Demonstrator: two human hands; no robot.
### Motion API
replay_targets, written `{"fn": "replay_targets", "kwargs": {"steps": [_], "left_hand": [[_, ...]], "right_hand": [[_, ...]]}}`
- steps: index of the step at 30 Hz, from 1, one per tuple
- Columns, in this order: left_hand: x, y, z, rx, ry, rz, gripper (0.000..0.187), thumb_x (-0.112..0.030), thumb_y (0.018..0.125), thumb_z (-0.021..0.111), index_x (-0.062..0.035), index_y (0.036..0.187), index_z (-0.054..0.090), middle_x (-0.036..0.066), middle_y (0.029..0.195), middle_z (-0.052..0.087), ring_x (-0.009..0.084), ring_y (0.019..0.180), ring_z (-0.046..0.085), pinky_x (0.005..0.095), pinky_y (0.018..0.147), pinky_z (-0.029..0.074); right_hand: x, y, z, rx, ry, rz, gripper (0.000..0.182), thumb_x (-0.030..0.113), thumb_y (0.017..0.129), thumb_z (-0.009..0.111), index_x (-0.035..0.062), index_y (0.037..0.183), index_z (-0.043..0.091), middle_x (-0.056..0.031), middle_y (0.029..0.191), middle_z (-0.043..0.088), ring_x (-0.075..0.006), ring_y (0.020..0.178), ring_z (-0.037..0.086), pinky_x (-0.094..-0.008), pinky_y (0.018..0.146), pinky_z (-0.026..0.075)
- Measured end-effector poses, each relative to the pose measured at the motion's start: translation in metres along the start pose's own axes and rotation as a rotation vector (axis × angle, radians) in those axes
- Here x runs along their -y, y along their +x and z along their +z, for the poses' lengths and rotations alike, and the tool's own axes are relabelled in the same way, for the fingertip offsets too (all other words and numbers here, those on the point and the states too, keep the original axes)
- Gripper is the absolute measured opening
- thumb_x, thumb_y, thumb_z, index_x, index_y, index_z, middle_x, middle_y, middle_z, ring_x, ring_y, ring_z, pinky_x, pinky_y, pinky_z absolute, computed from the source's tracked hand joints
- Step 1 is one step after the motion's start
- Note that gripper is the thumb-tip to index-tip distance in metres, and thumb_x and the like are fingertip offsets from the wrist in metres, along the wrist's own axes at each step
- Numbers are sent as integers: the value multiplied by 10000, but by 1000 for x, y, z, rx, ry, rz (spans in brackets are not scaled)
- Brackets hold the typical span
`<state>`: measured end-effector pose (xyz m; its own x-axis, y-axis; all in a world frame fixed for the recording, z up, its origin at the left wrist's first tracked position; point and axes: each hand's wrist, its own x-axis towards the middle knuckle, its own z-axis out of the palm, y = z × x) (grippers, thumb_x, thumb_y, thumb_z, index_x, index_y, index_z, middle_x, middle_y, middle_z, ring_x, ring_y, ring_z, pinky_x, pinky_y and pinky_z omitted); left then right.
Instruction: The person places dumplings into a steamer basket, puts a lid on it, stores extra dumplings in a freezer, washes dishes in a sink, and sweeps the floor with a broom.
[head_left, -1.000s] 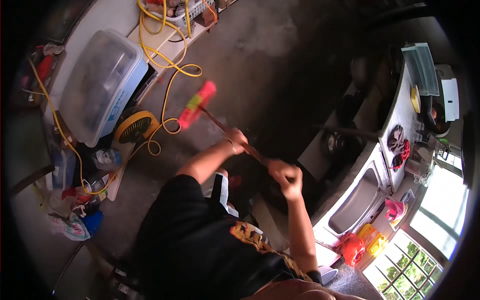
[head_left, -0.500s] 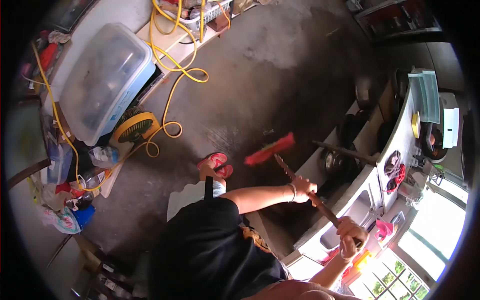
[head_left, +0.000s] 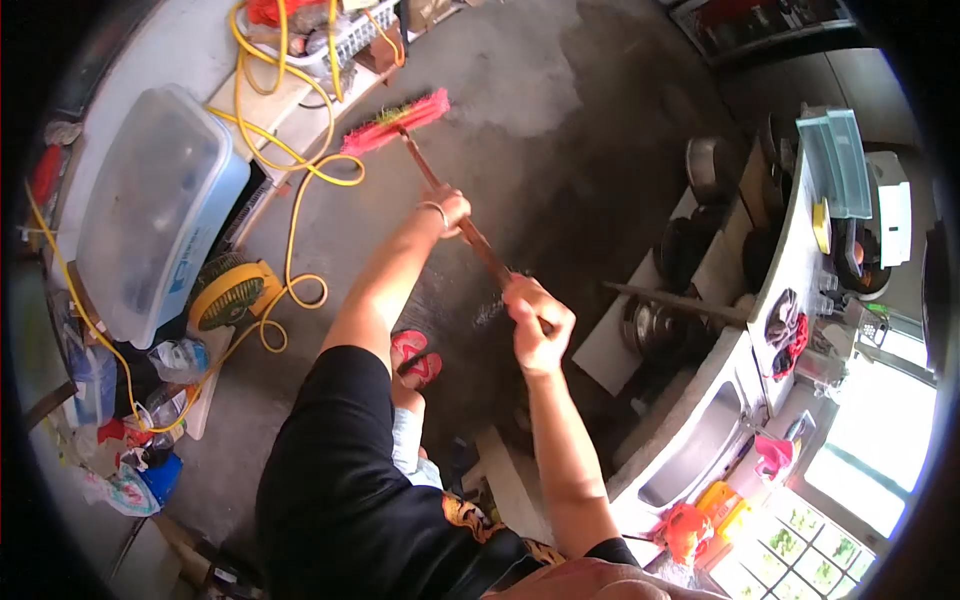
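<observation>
I hold a push broom with both hands; its head [head_left: 420,108] has pink-red bristles with some green and meets the floor at the upper left, near the low shelf. My left hand [head_left: 453,212], with a bracelet at the wrist, is wrapped around the middle of the brown wooden handle [head_left: 485,252]. Closer to my body, my right hand [head_left: 540,322] grips near the handle's top end. The handle slants from the right hand up and left to the head. Below the hands are my feet in red flip-flops [head_left: 412,358].
A yellow hose [head_left: 293,215] loops over the left shelf and floor, beside a yellow fan [head_left: 232,292] and a large lidded plastic box [head_left: 150,210]. On the right stand a sink [head_left: 700,450] and pots [head_left: 650,325] on low shelves. The concrete floor [head_left: 500,80] has dark patches.
The broom head has swung from beside the right-hand counter across the floor to the upper left. Both hands moved left and up with the handle, still gripping it.
</observation>
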<state>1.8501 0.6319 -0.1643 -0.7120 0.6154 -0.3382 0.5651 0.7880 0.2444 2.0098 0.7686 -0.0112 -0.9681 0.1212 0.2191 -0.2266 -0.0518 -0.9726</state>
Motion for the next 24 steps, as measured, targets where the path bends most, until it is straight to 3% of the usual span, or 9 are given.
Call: {"fn": "replay_targets", "kwargs": {"steps": [2, 5, 6, 8, 12, 16, 18, 19, 24], "left_hand": [[-55, -11, 25, 74, -43, 159, 172, -342, 651, 688, -182, 713, 689, 65, 718, 648, 292, 740, 634, 440, 691, 499], [-164, -24, 65, 40, -295, 280, 160, -292, 675, 616, -202, 781, 695, 72, 760, 652, 290, 751, 633, 429, 687, 510], [-201, -39, 37, 198, -383, 221, 177, -331, 687, 605, -216, 787, 695, 73, 783, 654, 283, 794, 629, 432, 706, 507], [-258, -53, 30, 164, -599, 293, 352, -488, 692, 624, -160, 796, 699, 100, 832, 660, 291, 828, 633, 410, 753, 504], [-336, -68, 32, 198, -993, 325, 281, -425, 744, 595, -163, 737, 696, 77, 798, 660, 270, 800, 629, 422, 737, 496], [-367, -88, 15, -30, -1103, 335, 271, -382, 785, 573, -146, 685, 662, 55, 837, 645, 260, 906, 579, 440, 785, 452], [-353, -101, -8, -113, -1030, 358, 258, -368, 776, 585, -134, 700, 664, 40, 814, 652, 255, 862, 585, 421, 772, 457], [-338, -108, -16, -156, -1018, 380, 248, -366, 761, 596, -138, 696, 667, 38, 782, 652, 259, 823, 588, 412, 757, 459], [-219, -133, -46, -238, -709, 290, 200, -276, 685, 639, -91, 609, 639, 105, 623, 603, 308, 614, 576, 418, 640, 456]], "right_hand": [[34, -27, -43, 137, -89, 143, 257, 26, 790, 555, -16, 564, 440, -85, 626, 500, -218, 626, 496, -360, 676, 412], [112, -66, -98, 42, -199, 267, 150, 2, 718, 556, -43, 584, 505, -109, 618, 538, -246, 634, 535, -418, 750, 431], [137, -72, -109, 21, -275, 303, 134, -1, 699, 555, -40, 581, 507, -110, 607, 540, -251, 628, 542, -430, 767, 431], [178, -75, -129, 14, -320, 352, 137, -7, 673, 551, -19, 550, 491, -90, 574, 526, -234, 586, 536, -413, 760, 431], [223, -54, -123, 210, -495, 400, 174, -38, 617, 552, 25, 502, 437, -51, 529, 483, -192, 530, 501, -341, 672, 422], [260, -35, -110, 322, -561, 348, 179, 23, 571, 610, 53, 501, 448, -60, 531, 497, -216, 525, 514, -343, 615, 423], [280, -35, -102, 261, -422, 174, 244, 143, 652, 612, 67, 489, 447, -45, 500, 487, -206, 490, 514, -360, 622, 423], [287, -41, -103, 260, -357, 204, 248, 146, 599, 665, 68, 490, 457, -47, 483, 480, -225, 478, 523, -385, 632, 439], [238, -55, -87, 220, -86, 62, 329, 174, 718, 606, 51, 467, 432, -68, 504, 453, -260, 492, 475, -393, 595, 382]]}}
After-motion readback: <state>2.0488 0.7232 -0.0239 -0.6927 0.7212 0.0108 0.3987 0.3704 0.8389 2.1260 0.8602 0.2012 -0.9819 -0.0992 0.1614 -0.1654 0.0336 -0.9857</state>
